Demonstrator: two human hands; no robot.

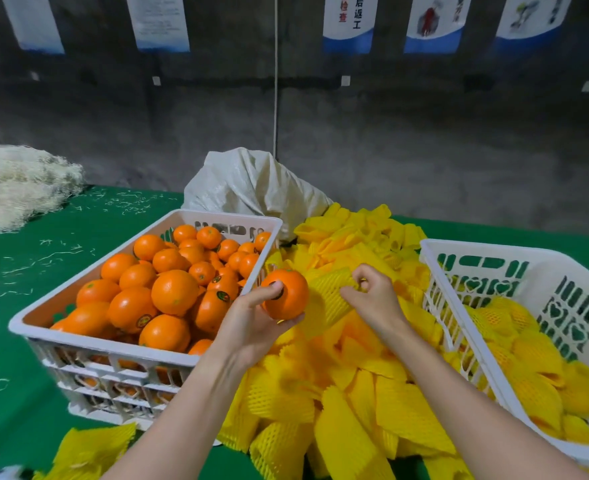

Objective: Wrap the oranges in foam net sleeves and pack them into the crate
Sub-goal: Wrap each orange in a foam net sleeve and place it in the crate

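My left hand (pixel 251 320) grips a bare orange (pixel 291 296) just right of the white crate (pixel 147 349) that is heaped with several unwrapped oranges (pixel 175 291). Close beside it, my right hand (pixel 372 296) pinches the edge of a yellow foam net sleeve (pixel 327 292), lifted above the pile of sleeves (pixel 355 393). The sleeve's mouth faces the orange and nearly touches it. At the right stands a second white crate (pixel 466 249) holding several sleeve-wrapped oranges (pixel 535 362).
A white woven sack (pixel 251 185) lies behind the sleeve pile against the grey wall. A heap of pale shredded fibre (pixel 16 185) sits at the far left of the green table (pixel 43 258). Loose sleeves (pixel 92 448) lie at the near edge.
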